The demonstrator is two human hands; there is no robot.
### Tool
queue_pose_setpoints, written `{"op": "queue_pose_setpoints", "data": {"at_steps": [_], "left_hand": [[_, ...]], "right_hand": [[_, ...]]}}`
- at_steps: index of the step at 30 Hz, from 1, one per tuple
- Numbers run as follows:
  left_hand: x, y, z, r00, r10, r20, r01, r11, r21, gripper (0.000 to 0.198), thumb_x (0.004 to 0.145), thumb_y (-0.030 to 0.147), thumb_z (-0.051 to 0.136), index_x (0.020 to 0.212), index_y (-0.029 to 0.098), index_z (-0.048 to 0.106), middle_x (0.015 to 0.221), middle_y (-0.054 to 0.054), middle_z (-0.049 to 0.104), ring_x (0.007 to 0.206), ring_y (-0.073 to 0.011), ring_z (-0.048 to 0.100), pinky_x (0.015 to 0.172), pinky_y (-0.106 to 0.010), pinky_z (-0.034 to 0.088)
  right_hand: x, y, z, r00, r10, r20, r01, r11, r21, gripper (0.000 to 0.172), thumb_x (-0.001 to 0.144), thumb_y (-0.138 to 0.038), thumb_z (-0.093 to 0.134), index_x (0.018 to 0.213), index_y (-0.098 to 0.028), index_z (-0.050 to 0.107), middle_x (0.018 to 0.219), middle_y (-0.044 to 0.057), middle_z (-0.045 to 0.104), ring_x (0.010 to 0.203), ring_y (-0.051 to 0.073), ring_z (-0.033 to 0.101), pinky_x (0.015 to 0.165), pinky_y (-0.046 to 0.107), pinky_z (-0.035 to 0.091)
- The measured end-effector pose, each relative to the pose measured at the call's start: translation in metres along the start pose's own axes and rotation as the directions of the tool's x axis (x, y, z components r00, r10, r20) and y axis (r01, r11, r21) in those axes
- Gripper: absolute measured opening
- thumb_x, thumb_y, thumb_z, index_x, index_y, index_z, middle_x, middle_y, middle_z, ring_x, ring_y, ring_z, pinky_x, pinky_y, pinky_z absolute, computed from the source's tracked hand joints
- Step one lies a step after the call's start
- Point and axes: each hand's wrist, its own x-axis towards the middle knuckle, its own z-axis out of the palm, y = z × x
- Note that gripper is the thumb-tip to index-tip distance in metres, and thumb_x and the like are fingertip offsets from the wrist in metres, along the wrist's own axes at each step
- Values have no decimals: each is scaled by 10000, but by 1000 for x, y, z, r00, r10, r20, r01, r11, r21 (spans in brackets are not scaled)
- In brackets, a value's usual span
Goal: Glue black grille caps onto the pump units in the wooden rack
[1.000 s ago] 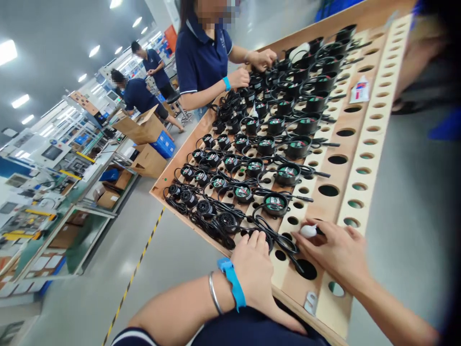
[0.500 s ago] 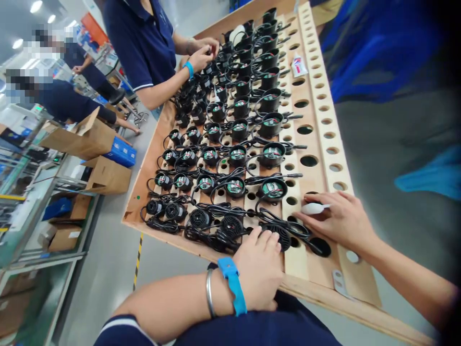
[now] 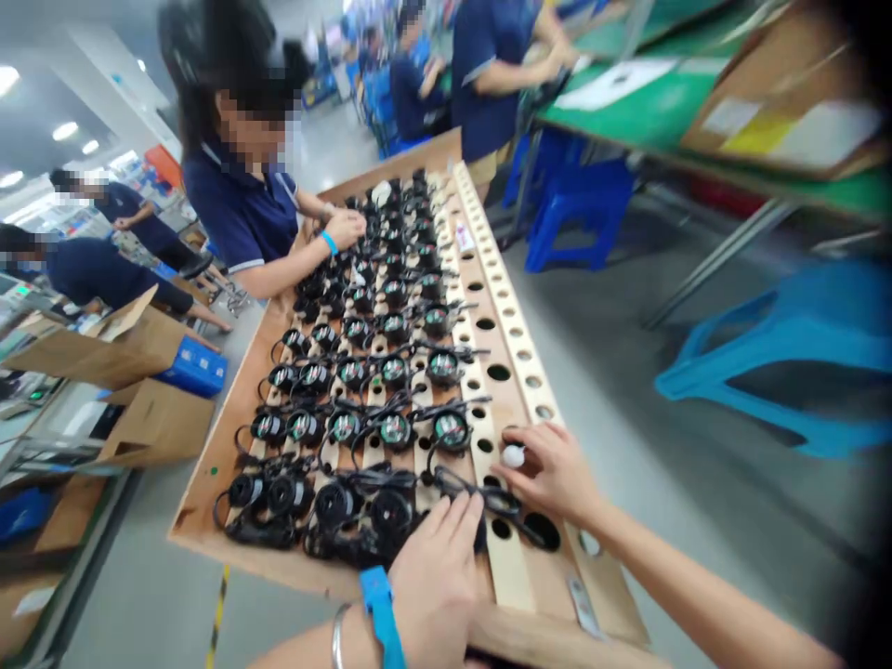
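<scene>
— Green-topped tables (image 3: 606, 123) and a blue stool (image 3: 582, 218) are seen at the upper right. Where is the work laid out?

— On a wooden tray (image 3: 203, 494), slanted through the middle of the frame. Rows of black cups (image 3: 450, 448) are stood in it, green circuit boards (image 3: 450, 427) showing, with black cables (image 3: 507, 506) looped between. Toward the upper left, a co-worker's hands (image 3: 347, 226) are bent over the farther rows.

— How is the right hand (image 3: 554, 469) set?

— It is held right of centre, low over the tray's holes (image 3: 498, 373). A small white piece (image 3: 514, 456) is pinched between thumb and fingers; its full shape is hidden.

— Would it be easily handled?

— Probably: it is judged light and smooth, perhaps slippery, and best gripped gently around its rounded body. By contrast, the cups look stiff and should be lifted by their walls; the boards seem fragile, the cables bendy.

— And the left hand (image 3: 439, 571)?

— At bottom centre, its fingers are laid nearly straight and close together, tips near a cable loop. What is covered by the palm cannot be told.
</scene>
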Motion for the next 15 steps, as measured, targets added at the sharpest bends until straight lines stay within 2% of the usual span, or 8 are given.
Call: {"op": "queue_pose_setpoints", "data": {"at_steps": [1,2,5,7,11,15], "left_hand": [[4,-4,14,1000,9,-15,-8,999,31,528,926,317,461,1324,-27,512,1470,-203,420,1364,-288,413,1147,-371,320],[9,-10,29,1000,1,6,-1,999,42,464,961,224,383,1359,12,494,1418,-157,501,1311,-238,486,1115,-334,369],[22,-31,66,999,-33,8,33,998,51,475,953,229,414,1385,46,484,1325,-141,583,1214,-248,578,1027,-336,465],[28,-40,78,999,-15,34,12,997,80,475,928,209,440,1375,63,503,1275,-138,620,1161,-246,612,1002,-333,480],[37,-40,72,997,19,81,-28,994,106,463,897,215,473,1345,124,552,1203,-101,678,1066,-230,647,1041,-354,427],[43,-32,50,998,-50,36,47,997,69,397,879,246,522,1243,130,633,1117,-104,715,1012,-232,655,1055,-375,394]], "right_hand": [[1,-1,-1,1000,-9,-1,9,1000,-4,304,788,-489,635,934,-225,597,879,50,678,823,212,629,889,437,424],[2,-1,-1,1000,-14,-6,14,1000,-9,288,788,-467,634,940,-225,600,891,53,678,830,210,630,898,440,428],[3,1,-1,1000,-12,-9,12,1000,-14,271,786,-437,635,955,-228,606,926,61,674,865,216,630,950,473,416],[2,2,-1,1000,-3,2,3,1000,-2,282,773,-439,651,961,-233,608,934,58,669,878,221,631,973,493,405],[1,3,0,999,23,30,-24,999,36,305,757,-456,678,959,-238,609,946,48,662,892,223,632,1000,517,386],[3,2,0,999,41,35,-44,997,70,299,760,-453,676,957,-238,612,939,45,666,892,221,628,1001,509,384]]}}
